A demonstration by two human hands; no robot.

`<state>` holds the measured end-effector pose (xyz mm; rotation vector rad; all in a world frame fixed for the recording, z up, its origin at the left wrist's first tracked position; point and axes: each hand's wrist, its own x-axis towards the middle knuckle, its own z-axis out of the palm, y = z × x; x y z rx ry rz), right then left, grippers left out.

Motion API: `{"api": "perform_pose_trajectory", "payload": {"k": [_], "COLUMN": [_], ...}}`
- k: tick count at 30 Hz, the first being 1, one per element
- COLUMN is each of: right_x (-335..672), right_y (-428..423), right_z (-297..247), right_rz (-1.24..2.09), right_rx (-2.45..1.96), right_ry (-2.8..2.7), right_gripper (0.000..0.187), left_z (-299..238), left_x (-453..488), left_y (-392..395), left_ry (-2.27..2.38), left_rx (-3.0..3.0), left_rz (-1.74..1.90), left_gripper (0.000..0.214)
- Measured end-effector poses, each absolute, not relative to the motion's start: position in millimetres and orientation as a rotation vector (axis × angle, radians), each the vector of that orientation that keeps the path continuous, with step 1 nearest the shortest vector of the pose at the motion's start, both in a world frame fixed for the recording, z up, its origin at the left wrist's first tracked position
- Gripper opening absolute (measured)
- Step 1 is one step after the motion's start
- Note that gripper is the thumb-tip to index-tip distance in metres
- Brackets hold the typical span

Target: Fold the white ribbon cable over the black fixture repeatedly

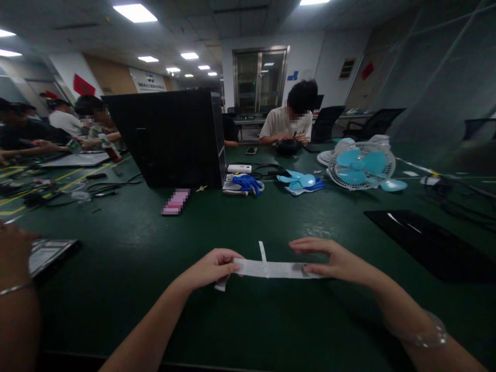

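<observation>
A narrow white paper strip (271,268) stretches flat above the dark green table (248,227), with a small tab sticking up near its middle. My left hand (215,266) pinches the strip's left end, fingers closed, and a short loose end hangs below it. My right hand (329,258) pinches the right end between thumb and forefinger, the other fingers curved above.
A black laptop (170,139) stands open at the back, a pink object (176,201) before it. Blue gloves (248,182), blue fan blades (302,181) and a white fan (360,165) lie beyond. A black panel (430,243) lies right. Another person's arm (15,289) is at left; people sit behind.
</observation>
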<state>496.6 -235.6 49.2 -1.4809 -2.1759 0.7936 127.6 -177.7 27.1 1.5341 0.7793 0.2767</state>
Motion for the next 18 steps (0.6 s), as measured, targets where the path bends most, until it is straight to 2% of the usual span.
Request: {"api": "perform_pose_trajectory", "payload": {"k": [2, 5, 7, 10, 13, 18], "right_x": [522.5, 575.7, 614.1, 661.6, 684.7, 671.6], "right_y": [-227.8, -220.9, -220.9, -223.2, -222.2, -211.6], "right_z": [49.0, 42.8, 32.0, 10.5, -6.8, -15.1], "right_rz": [0.586, 0.19, 0.157, 0.306, 0.348, 0.386], "right_rx": [-1.764, -2.377, -2.61, -2.761, -2.76, -2.672], "right_ry": [-2.004, -1.429, -1.051, -0.661, -0.666, -1.095], "right_gripper": [0.072, 0.094, 0.096, 0.102, 0.101, 0.093], "left_z": [30.0, 35.0, 36.8, 36.8, 36.1, 37.3], "left_x": [127.8, 127.7, 127.4, 127.0, 126.6, 126.1], "left_y": [-177.6, -178.0, -178.5, -178.6, -178.1, -178.6], "left_ry": [0.795, 0.822, 0.817, 0.805, 0.819, 0.808], "left_rx": [1.542, 1.543, 1.529, 1.512, 1.516, 1.522], "left_rz": [0.316, 0.342, 0.349, 0.353, 0.337, 0.322], "left_gripper": [0.033, 0.035, 0.035, 0.033, 0.035, 0.037]}}
